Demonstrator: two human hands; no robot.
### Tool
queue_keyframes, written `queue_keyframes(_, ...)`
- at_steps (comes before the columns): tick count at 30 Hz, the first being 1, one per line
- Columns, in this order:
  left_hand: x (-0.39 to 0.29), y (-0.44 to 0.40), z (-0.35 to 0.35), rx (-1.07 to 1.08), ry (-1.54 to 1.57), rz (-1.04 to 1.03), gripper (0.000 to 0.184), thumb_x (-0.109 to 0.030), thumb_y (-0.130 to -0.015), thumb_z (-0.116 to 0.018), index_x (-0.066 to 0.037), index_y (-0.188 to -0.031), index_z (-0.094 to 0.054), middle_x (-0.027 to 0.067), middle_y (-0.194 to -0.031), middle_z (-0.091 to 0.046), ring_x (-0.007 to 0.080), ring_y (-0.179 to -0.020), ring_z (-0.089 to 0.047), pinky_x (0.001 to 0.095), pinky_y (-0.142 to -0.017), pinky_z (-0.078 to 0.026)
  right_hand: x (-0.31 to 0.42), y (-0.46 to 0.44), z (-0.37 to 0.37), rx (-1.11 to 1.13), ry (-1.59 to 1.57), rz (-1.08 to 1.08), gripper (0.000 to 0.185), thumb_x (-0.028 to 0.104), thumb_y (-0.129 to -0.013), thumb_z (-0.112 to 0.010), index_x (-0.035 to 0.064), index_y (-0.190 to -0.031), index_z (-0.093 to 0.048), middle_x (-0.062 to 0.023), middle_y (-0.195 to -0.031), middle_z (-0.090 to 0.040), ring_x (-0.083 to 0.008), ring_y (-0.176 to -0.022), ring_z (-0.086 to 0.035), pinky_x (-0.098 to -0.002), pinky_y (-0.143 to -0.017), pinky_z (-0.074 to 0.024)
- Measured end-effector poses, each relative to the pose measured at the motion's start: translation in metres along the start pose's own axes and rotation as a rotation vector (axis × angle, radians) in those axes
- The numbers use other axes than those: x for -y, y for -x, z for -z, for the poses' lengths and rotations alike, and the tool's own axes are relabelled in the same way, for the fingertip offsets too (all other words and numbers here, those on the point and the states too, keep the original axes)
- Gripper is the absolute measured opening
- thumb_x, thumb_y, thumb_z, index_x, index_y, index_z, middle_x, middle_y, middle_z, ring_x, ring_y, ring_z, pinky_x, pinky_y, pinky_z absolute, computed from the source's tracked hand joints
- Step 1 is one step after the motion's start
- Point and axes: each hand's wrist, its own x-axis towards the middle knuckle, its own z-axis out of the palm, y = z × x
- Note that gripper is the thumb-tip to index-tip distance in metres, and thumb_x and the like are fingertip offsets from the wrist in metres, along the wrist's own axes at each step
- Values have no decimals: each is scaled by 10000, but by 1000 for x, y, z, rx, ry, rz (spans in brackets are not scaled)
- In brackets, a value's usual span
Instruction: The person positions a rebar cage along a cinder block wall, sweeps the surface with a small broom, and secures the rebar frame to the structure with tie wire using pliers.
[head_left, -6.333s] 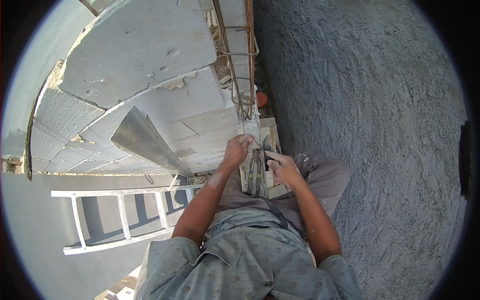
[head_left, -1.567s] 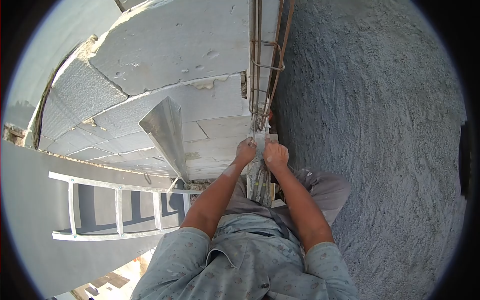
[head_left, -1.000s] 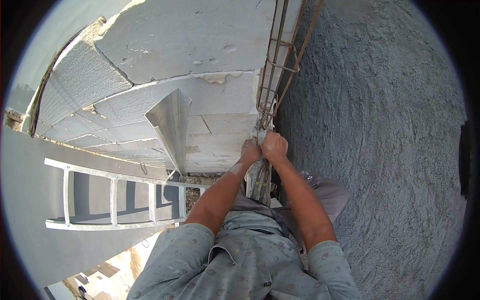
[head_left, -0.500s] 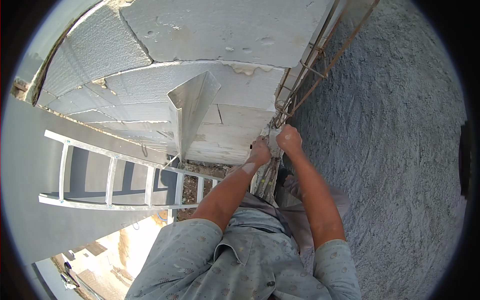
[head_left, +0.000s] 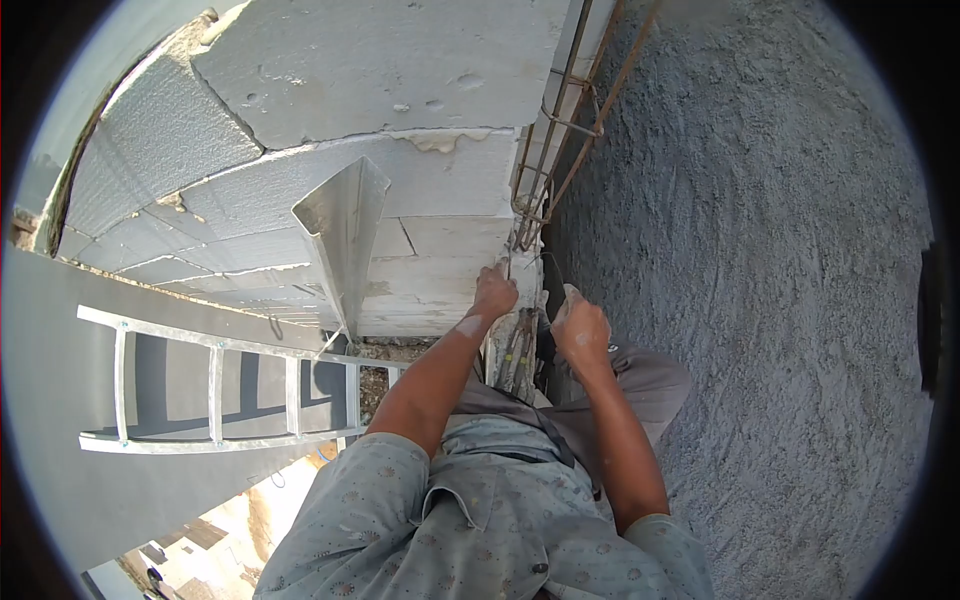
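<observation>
My left hand [head_left: 495, 292] is closed at the edge of the block wall, just below the foot of the rusty rebar cage [head_left: 535, 205]; whatever lies between its fingers is too small to make out. Lower and to the right, my right hand [head_left: 582, 328] is closed with its thumb uppermost. A thin wire [head_left: 550, 260] curves from near the bars down to that thumb and appears pinched there. Below my hands, a narrow channel with bars [head_left: 517, 350] runs between the wall and the rough grey wall.
Pale blocks [head_left: 400, 60] form the wall ahead, with a bent metal profile [head_left: 350, 235] leaning against it. An aluminium ladder [head_left: 215, 395] is at the left. Rough grey plaster [head_left: 760, 300] covers the right side. Ground [head_left: 230, 520] shows far below.
My right hand has drawn away from the foot of the rebar, downward, and the curved wire now shows. My left hand stays by the bars. The view has shifted, moving the wall leftward.
</observation>
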Motion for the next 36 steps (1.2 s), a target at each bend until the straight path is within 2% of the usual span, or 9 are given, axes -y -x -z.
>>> queue_keyframes(7,-5,-42,1,134,-106,18,660,-185,-800,-501,61,-1389,-331,358,-1164,-571,464,-1130,-553,476,-1001,-426,-88,71,22,-233,-210,-91,347,109,-875,-500,-20,-1172,-625,-240,-897,-687,-454,-838,-659,-478,-766,-520)
queue_keyframes(12,22,-52,-7,165,-150,-154,620,-234,-863,-480,38,-1409,-371,355,-1127,-585,450,-1100,-581,463,-972,-448,-151,123,51,-244,-702,-455,221,77,-949,-485,-19,-1071,-642,-37,-680,-604,-118,-567,-566,-274,-540,-443)
queue_keyframes(14,15,-12,2,74,-49,-101,613,-300,-886,-506,49,-1381,-407,365,-1189,-542,462,-1160,-523,460,-1007,-412,-208,157,40,-494,-403,-408,196,88,-965,-474,-4,-1035,-632,24,-626,-506,-40,-507,-452,-241,-468,-359)
queue_keyframes(16,13,21,-1,0,12,-47,660,-385,-898,-529,52,-1379,-410,375,-1229,-507,470,-1201,-479,459,-1034,-381,-250,199,41,-519,-454,-655,207,88,-934,-482,-23,-998,-644,-107,-696,-593,-147,-637,-586,-315,-603,-454)
queue_keyframes(19,20,59,-19,-58,71,2,781,-504,-891,-566,31,-1421,-362,384,-1275,-456,481,-1246,-424,466,-1062,-346,-381,309,-49,-398,-117,-683,184,135,-953,-468,23,-926,-611,-50,-565,-526,-130,-442,-479,-307,-413,-373)
queue_keyframes(21,16,81,-27,-68,149,-21,835,-532,-875,-600,-1,-1458,-323,386,-1329,-406,493,-1291,-373,478,-1080,-323,-341,350,-61,-71,-475,-1152,182,137,-936,-443,58,-895,-601,-88,-554,-549,-192,-393,-499,-360,-347,-362)
queue_keyframes(22,8,88,-29,-63,38,-56,853,-539,-861,-611,-5,-1460,-322,387,-1350,-378,489,-1295,-368,486,-1083,-318,-418,436,-157,13,-343,-897,177,129,-937,-427,67,-917,-592,-95,-555,-555,-195,-408,-522,-349,-345,-355)
queue_keyframes(24,-5,102,-32,-53,-183,-125,889,-554,-834,-633,-12,-1465,-320,389,-1390,-322,481,-1301,-358,503,-1088,-307,-273,418,-110,331,-456,-1397,245,268,-904,-504,49,-921,-614,-176,-728,-658,-336,-605,-628,-462,-536,-505)
queue_keyframes(36,2,61,-54,-184,-206,-253,738,-290,-801,-659,-25,-1436,-389,312,-1459,-286,444,-1370,-256,544,-1110,-221,-167,508,-199,276,-192,-1262,231,276,-910,-496,73,-945,-601,-159,-844,-647,-325,-752,-612,-467,-635,-482)
